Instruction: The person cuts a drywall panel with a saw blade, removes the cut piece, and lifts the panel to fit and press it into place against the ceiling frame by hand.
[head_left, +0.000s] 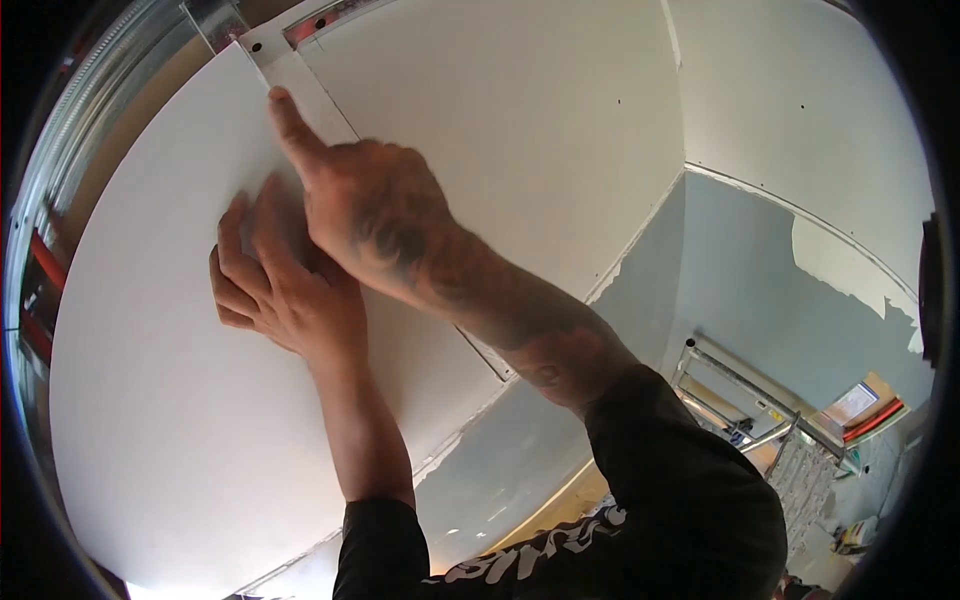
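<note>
Pale boarding, overhead by the look of it, is filling most of the view — the large white panel [170, 380] is lying under both hands, its upper corner ending just beside a metal channel [215, 20]. The left hand [285, 280] is resting against its face, fingers bent and slightly spread. The right hand [365, 195] is pointing one finger at the panel's edge, the others curling under; whether they are pinching anything, I cannot tell. Doing this well probably means keeping the left hand's pressure flat and even — and letting that right fingertip follow the edge lightly, without pushing it askew. Alongside, a neighbouring panel [520, 110] is showing a small dark mark. Farther out, grey-blue walls [640, 290] are meeting the boarding along a rough white border, and a metal frame [740, 380] is standing at lower right.
</note>
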